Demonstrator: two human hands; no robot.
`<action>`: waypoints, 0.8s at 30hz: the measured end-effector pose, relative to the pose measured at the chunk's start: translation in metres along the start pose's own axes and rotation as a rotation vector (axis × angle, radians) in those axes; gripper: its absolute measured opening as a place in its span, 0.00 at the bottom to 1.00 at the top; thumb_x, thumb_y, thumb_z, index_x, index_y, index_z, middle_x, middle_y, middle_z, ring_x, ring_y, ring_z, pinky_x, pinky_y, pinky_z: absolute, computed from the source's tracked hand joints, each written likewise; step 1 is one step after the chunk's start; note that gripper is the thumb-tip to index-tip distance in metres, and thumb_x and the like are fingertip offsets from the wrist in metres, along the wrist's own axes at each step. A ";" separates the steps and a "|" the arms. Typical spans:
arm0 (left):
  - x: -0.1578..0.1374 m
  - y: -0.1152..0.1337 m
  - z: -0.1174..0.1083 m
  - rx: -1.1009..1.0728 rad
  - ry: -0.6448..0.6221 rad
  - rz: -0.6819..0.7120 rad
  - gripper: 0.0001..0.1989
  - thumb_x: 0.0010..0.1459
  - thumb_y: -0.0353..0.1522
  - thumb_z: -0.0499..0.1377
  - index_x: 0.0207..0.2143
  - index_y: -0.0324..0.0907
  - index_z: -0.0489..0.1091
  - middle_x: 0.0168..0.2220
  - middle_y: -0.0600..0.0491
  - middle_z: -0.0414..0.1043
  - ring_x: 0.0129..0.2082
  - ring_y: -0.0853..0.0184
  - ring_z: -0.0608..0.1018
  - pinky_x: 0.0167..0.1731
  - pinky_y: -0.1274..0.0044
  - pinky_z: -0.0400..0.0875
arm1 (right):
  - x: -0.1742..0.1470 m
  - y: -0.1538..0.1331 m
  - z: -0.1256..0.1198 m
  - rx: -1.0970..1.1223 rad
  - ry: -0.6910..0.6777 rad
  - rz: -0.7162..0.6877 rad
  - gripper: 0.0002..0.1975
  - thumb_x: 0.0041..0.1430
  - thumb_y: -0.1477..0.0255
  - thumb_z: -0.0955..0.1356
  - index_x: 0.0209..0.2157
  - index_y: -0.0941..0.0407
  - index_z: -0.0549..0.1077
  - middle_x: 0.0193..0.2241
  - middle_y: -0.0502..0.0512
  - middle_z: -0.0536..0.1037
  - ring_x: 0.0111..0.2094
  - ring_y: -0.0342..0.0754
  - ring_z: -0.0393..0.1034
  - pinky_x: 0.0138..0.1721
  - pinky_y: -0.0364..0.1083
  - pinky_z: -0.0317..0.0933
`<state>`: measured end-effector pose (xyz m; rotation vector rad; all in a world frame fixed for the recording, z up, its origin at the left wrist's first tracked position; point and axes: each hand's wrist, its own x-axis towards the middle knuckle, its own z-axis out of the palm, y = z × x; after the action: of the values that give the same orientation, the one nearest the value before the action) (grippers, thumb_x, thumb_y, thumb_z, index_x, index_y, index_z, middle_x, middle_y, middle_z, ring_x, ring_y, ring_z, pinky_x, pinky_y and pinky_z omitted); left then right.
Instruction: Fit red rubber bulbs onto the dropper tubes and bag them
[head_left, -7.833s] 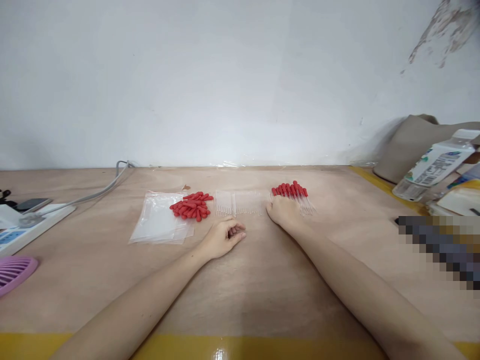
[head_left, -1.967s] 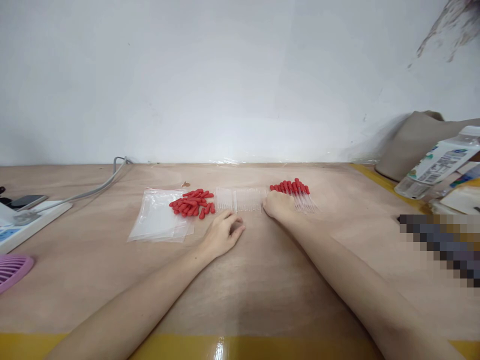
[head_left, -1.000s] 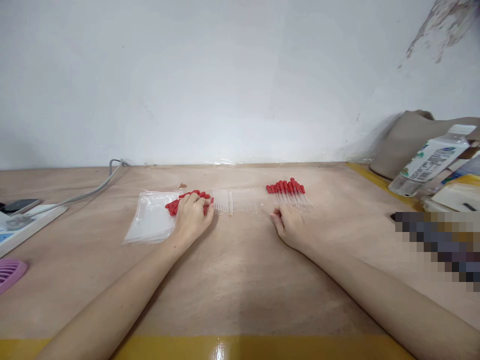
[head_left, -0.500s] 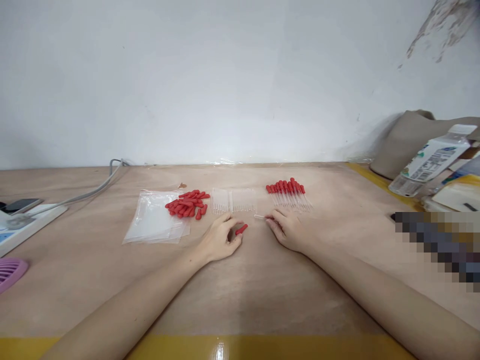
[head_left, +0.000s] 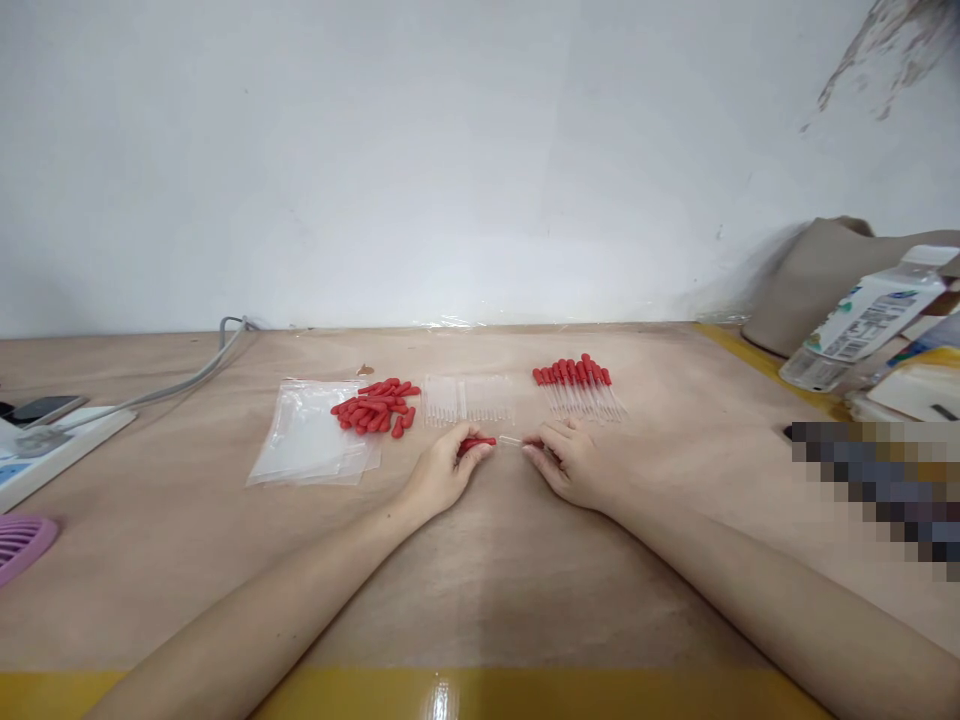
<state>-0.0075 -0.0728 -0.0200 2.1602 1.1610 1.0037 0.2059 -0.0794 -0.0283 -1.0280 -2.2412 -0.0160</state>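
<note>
My left hand [head_left: 448, 468] is closed on a red rubber dropper bulb [head_left: 478, 442], its narrow mouth pointing right. Facing it, my right hand [head_left: 564, 460] pinches a clear dropper tube [head_left: 511, 441], whose end points left at the bulb with a small gap between them. Behind my hands lie rows of clear tubes [head_left: 468, 400]. Left of those is a heap of loose red bulbs [head_left: 375, 408], partly on clear plastic bags [head_left: 304, 440]. Beyond my right hand, several droppers with red bulbs fitted [head_left: 576, 385] lie side by side.
At the left edge are a white power strip [head_left: 82, 440] with a grey cable [head_left: 191, 378], a phone [head_left: 49, 409] and a pink slotted object [head_left: 24, 545]. A plastic bottle [head_left: 870, 315] leans at the right. A yellow strip [head_left: 360, 695] runs along the front table edge.
My left fingers have closed around the red bulb and turned it toward the tube. My right hand has shifted slightly left and down, narrowing the gap between tube and bulb.
</note>
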 end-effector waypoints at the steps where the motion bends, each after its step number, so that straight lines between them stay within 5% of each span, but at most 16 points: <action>1: 0.000 0.000 0.000 -0.015 0.002 0.007 0.07 0.59 0.34 0.52 0.36 0.40 0.67 0.32 0.53 0.71 0.32 0.68 0.72 0.33 0.76 0.67 | 0.000 -0.001 0.000 0.008 -0.002 -0.001 0.10 0.62 0.69 0.58 0.34 0.56 0.68 0.28 0.52 0.74 0.28 0.42 0.66 0.37 0.45 0.53; 16: -0.006 -0.001 -0.001 -0.132 -0.196 -0.018 0.09 0.58 0.35 0.53 0.35 0.41 0.70 0.26 0.55 0.71 0.26 0.70 0.73 0.29 0.79 0.69 | 0.003 0.001 -0.006 0.105 -0.148 -0.058 0.12 0.62 0.71 0.59 0.38 0.53 0.73 0.28 0.49 0.74 0.29 0.42 0.66 0.37 0.45 0.50; 24: -0.003 -0.003 0.003 -0.163 -0.135 -0.093 0.10 0.54 0.37 0.57 0.34 0.40 0.72 0.25 0.55 0.72 0.23 0.71 0.74 0.26 0.79 0.70 | 0.001 -0.003 0.003 -0.028 -0.053 -0.046 0.13 0.62 0.71 0.58 0.36 0.55 0.73 0.29 0.53 0.75 0.30 0.44 0.66 0.37 0.46 0.51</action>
<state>-0.0078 -0.0742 -0.0252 1.9946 1.0682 0.8667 0.2019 -0.0798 -0.0293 -1.0026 -2.3188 -0.0409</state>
